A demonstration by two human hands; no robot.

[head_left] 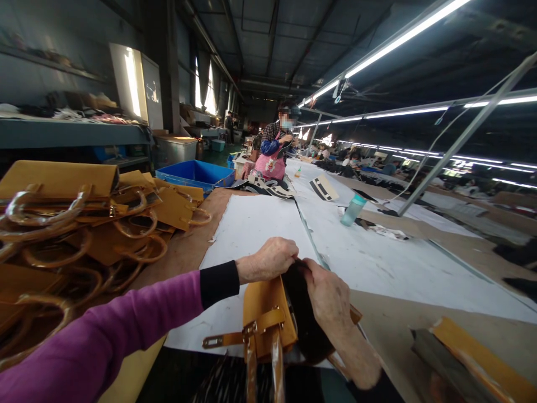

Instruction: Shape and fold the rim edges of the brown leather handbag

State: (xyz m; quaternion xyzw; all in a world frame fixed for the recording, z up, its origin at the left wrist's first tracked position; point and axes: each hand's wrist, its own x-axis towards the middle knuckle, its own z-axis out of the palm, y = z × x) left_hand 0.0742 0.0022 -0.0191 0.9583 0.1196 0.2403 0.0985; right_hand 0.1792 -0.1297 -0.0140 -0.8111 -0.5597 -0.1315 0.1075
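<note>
A mustard-yellow handbag [262, 305] lies at the near edge of the white-covered table, its handles wrapped in clear film and hanging toward me. Its strap with a metal buckle sticks out to the left. The bag's dark lining [302, 310] shows on its right side. My left hand [271, 260] is closed at the far end of the bag, its fingers pinching the dark lining's edge. Close beside it, my right hand [329, 294] grips the same dark lining, thumb and fingers together. The fingertips of both hands nearly meet.
Several yellow handbags [59, 184] are piled on the left. Behind them stands a blue bin [195, 174]. A teal bottle [353, 210] stands on the table at right, below a slanted metal pole [465, 137]. A co-worker [274, 145] works at the far end. Yellow and grey pieces [474, 352] lie near right.
</note>
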